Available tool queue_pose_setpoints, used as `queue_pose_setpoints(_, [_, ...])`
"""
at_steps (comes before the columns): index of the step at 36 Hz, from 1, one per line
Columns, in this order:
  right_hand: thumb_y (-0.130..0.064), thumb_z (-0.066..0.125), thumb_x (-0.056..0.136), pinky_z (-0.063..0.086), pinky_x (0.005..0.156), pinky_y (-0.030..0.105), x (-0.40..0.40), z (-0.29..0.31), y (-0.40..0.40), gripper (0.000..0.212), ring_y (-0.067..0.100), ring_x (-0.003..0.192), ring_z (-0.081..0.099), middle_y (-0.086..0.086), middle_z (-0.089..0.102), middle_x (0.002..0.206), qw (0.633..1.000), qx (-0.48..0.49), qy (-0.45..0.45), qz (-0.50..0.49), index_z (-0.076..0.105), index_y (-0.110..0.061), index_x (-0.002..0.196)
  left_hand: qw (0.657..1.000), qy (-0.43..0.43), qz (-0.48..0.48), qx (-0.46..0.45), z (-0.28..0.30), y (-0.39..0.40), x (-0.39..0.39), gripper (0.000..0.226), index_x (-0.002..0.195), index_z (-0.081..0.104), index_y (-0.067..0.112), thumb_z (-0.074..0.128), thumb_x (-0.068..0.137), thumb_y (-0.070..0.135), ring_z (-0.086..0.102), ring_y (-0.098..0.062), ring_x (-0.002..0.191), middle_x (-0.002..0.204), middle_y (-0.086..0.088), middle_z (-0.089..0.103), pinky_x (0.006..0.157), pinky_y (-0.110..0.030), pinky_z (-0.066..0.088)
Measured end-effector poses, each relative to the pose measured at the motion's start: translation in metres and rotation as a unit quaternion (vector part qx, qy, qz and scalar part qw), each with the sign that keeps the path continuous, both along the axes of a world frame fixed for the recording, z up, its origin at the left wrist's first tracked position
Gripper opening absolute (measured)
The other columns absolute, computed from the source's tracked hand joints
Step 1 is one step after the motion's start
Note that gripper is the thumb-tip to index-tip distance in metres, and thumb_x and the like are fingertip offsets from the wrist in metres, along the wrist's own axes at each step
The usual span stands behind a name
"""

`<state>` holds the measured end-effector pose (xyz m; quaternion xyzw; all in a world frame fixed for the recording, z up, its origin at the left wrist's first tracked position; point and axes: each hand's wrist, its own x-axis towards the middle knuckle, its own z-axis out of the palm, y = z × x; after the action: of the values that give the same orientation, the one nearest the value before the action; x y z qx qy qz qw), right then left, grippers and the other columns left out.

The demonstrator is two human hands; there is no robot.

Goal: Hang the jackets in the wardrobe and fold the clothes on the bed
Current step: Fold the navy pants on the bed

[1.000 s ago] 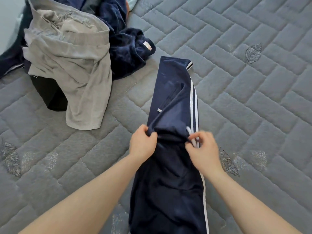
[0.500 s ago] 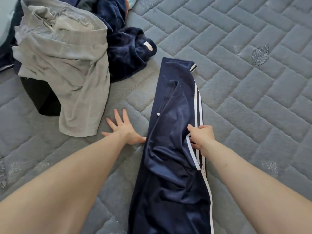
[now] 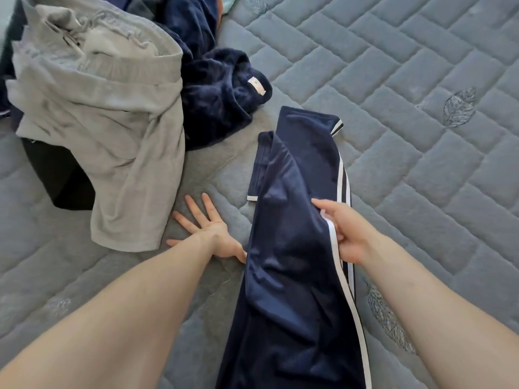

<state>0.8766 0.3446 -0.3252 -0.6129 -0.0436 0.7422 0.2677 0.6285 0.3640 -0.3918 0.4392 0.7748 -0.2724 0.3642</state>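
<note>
Right hand (image 3: 346, 234) pinches the white-striped edge of shiny navy trousers (image 3: 292, 248); left hand (image 3: 209, 234) lies flat, fingers spread, on the bed (image 3: 421, 192).

A home bedroom is indicated. Nearly the whole view is filled by a bare grey quilted mattress (image 3: 393, 80), stitched in a brick-like pattern with leaf motifs sewn in (no sheet or cover is laid over it). Everyday clothing is strewn on it: a rumpled grey garment (image 3: 98, 122), a fluffy navy fleece piece (image 3: 219, 102) with a small sewn label, something black (image 3: 59, 175) under the grey one, and navy striped track pants (image 3: 295, 220) stretched lengthwise. Laundry being sorted on a bed is suggested.
</note>
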Motion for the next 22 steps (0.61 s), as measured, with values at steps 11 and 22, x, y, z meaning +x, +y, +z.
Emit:
queue_pose_setpoints(11, [-0.003,0.048,0.083,0.037,0.048,0.019,0.002,0.032,0.03,0.053,0.022,0.046,0.037,0.002,0.059,0.076,0.752,0.501,-0.429,0.011,0.066,-0.043,0.111,0.999,-0.025,0.0,-0.02,0.02,0.003,0.006,0.19,0.115,-0.066,0.022,0.097,0.028,0.062,-0.045,-0.052,0.135,0.125,-0.013,-0.071,0.097,-0.089,0.003])
queue_pose_setpoints(22, [-0.021,0.072,0.087,0.041,0.087,0.026,0.027,-0.032,0.022,0.042,0.013,0.1,0.06,-0.017,0.061,0.101,0.879,0.152,-0.448,0.061,0.051,-0.027,0.123,0.999,-0.031,-0.001,-0.013,0.008,0.003,0.002,0.193,0.111,-0.068,0.025,0.096,0.017,0.062,-0.046,-0.05,0.134,0.124,-0.011,-0.072,0.093,-0.09,0.001])
